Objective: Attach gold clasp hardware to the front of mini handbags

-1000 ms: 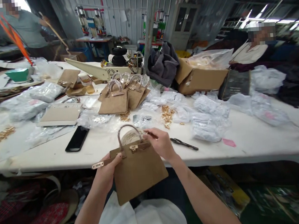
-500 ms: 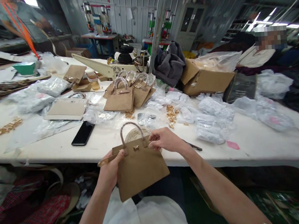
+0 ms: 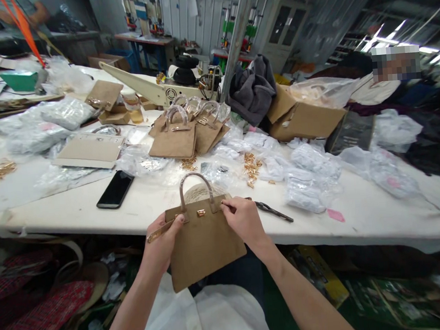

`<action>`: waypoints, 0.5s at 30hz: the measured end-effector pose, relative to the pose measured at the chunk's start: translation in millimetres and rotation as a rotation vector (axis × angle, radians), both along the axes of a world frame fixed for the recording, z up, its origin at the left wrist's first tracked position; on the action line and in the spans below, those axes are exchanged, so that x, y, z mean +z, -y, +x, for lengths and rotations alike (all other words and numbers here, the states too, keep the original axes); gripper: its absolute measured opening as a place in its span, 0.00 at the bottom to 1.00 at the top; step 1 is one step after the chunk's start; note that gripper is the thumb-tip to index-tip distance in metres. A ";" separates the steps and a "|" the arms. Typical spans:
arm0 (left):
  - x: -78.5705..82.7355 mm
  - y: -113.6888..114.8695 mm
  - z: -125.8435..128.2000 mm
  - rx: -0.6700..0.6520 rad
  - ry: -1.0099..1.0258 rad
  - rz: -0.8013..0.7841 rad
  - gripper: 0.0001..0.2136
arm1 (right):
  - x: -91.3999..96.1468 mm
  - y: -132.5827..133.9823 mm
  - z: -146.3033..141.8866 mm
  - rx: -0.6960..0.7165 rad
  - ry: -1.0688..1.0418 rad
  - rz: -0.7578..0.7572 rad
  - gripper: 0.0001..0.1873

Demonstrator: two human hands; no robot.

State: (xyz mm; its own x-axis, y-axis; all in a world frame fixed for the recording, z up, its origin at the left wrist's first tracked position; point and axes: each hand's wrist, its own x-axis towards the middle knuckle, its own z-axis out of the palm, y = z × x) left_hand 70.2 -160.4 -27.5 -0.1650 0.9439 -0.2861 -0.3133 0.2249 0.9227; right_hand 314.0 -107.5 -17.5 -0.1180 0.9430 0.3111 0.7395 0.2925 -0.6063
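A brown handbag [image 3: 207, 254] with one arched handle [image 3: 194, 177] and a small gold clasp [image 3: 201, 213] is tilted over the table's front edge. My left hand [image 3: 164, 247] grips its left side, thumb on the front near the handle's base. A narrow strap [image 3: 160, 233] with gold metal sticks out to the left by that hand. At the bag's upper right corner, my right hand [image 3: 245, 223] is closed in a pinch. Whatever lies between those fingertips is too small to make out. Just behind the right hand lies a dark slim tool [image 3: 274, 212].
Several brown handbags [image 3: 173, 140] stand behind, near gold fittings [image 3: 251, 169]. A black phone [image 3: 115, 190] and a beige bag panel [image 3: 89, 151] lie left. Plastic-wrapped packets [image 3: 308, 189] and a cardboard box [image 3: 307, 121] occupy the right. A machine [image 3: 173, 94] stands at the back.
The view has shifted slightly. My right hand has turned, its fingertips now pinched at the bag's upper right corner, and more of the dark tool shows. My left hand keeps its grip.
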 end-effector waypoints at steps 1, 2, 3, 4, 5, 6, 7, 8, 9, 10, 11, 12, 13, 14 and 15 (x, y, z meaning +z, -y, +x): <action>-0.2 0.5 0.3 0.000 -0.009 0.002 0.25 | 0.7 -1.5 0.7 0.012 0.016 -0.014 0.11; -0.8 1.0 0.5 -0.001 -0.021 0.008 0.25 | 1.3 -3.1 1.6 0.028 0.032 -0.030 0.11; -1.6 1.6 0.6 -0.001 -0.043 0.017 0.24 | 2.0 -4.7 2.5 0.043 0.048 -0.047 0.11; -2.4 2.3 0.6 -0.001 -0.078 0.028 0.24 | 2.6 -6.2 3.3 0.053 0.065 -0.064 0.11; -3.1 3.1 0.5 -0.002 -0.123 0.040 0.24 | 3.4 -7.5 4.0 0.057 0.080 -0.077 0.10; -3.6 3.9 0.4 -0.008 -0.171 0.052 0.23 | 4.3 -8.8 4.7 0.060 0.094 -0.085 0.10; -3.8 4.7 0.4 -0.017 -0.215 0.062 0.23 | 5.3 -9.9 5.3 0.068 0.109 -0.090 0.10; -3.7 5.4 0.3 -0.028 -0.250 0.071 0.22 | 6.2 -10.8 5.9 0.081 0.124 -0.091 0.09; -3.1 6.0 0.4 -0.038 -0.274 0.081 0.22 | 7.0 -11.5 6.4 0.100 0.138 -0.089 0.09; -2.4 6.5 0.6 -0.049 -0.286 0.091 0.22 | 7.7 -11.8 6.7 0.120 0.149 -0.086 0.09; -1.4 6.7 1.0 -0.054 -0.294 0.102 0.22 | 8.0 -11.8 6.7 0.137 0.160 -0.084 0.09; -0.4 6.8 1.5 -0.055 -0.300 0.111 0.22 | 8.0 -11.4 6.3 0.148 0.171 -0.083 0.09; 0.6 6.8 2.2 -0.052 -0.306 0.117 0.22 | 7.6 -10.5 5.4 0.150 0.187 -0.083 0.09; 1.5 6.7 3.0 -0.048 -0.306 0.119 0.21 | 6.9 -9.4 4.1 0.144 0.211 -0.083 0.09; 2.1 6.7 3.9 -0.044 -0.296 0.117 0.21 | 6.1 -8.2 2.4 0.135 0.244 -0.083 0.09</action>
